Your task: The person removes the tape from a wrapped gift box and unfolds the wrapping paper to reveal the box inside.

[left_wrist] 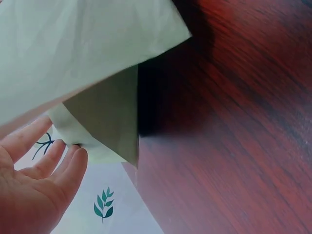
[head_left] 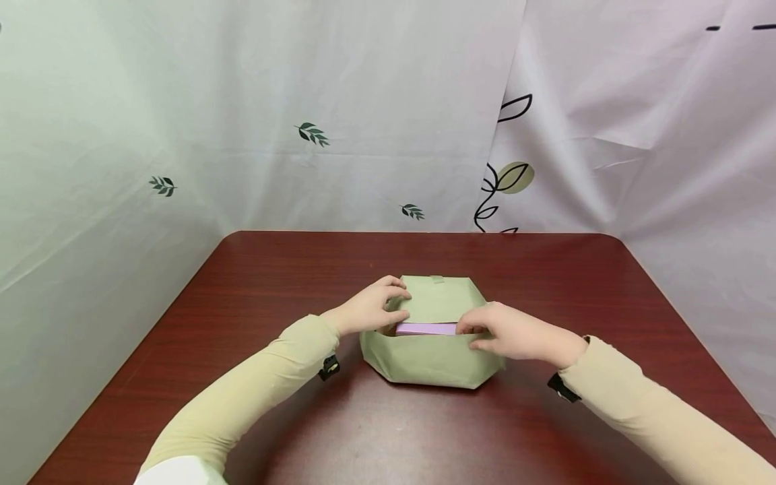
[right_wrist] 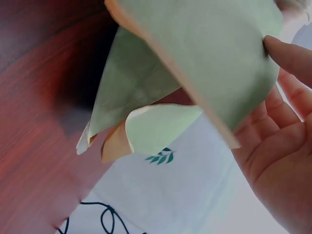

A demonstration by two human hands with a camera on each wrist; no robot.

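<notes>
A pale green paper bag [head_left: 432, 358] lies on the table with its mouth toward the top and its flap [head_left: 438, 300] folded back. Inside the mouth a strip of a light purple box [head_left: 426, 329] shows; the rest of it is hidden by the front wall. My left hand [head_left: 372, 306] is at the bag's left side, its extended fingers touching the flap's edge [left_wrist: 80, 139]. At the right end of the mouth, my right hand [head_left: 509, 330] pinches the front wall [right_wrist: 209, 53], thumb outside and fingers behind it.
The dark red wooden table [head_left: 291, 276] surrounds the bag. White curtains with leaf prints [head_left: 376, 81] hang behind the table and along both sides. A dark wrist device [head_left: 329, 367] sits under the left sleeve, and another [head_left: 564, 389] under the right.
</notes>
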